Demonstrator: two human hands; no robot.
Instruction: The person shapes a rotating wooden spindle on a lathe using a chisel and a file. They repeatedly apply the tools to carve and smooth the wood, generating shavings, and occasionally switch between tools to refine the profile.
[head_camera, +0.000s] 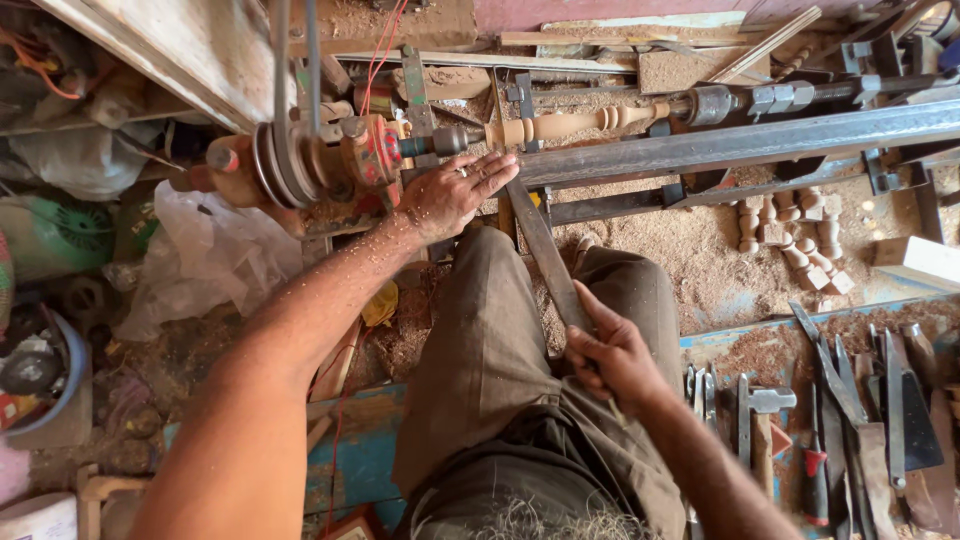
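I look straight down over my knees at a wood lathe. My left hand (455, 195) lies just above centre, at about twelve o'clock, palm down with fingers held close together and extended, pressing flat on the blade end of a long turning chisel (545, 255) where it crosses the steel tool rest (740, 145). My right hand (612, 352) sits near five o'clock from the left, fingers curled tight around the chisel's handle end, which is hidden in the fist.

The chisel runs diagonally from that fist up to the left hand, its tip right beside a pale turned wooden spindle (575, 122), which lies horizontally at twelve o'clock, clamped between the lathe ends. At ten o'clock is the grooved drive pulley (285, 165) with a belt rising from it.

Sawdust (690, 250) covers the ground at two o'clock, where several finished turned pieces (795, 235) lie together. At four o'clock, a hammer (763, 420) and a row of chisels (880, 400) rest on a blue board.
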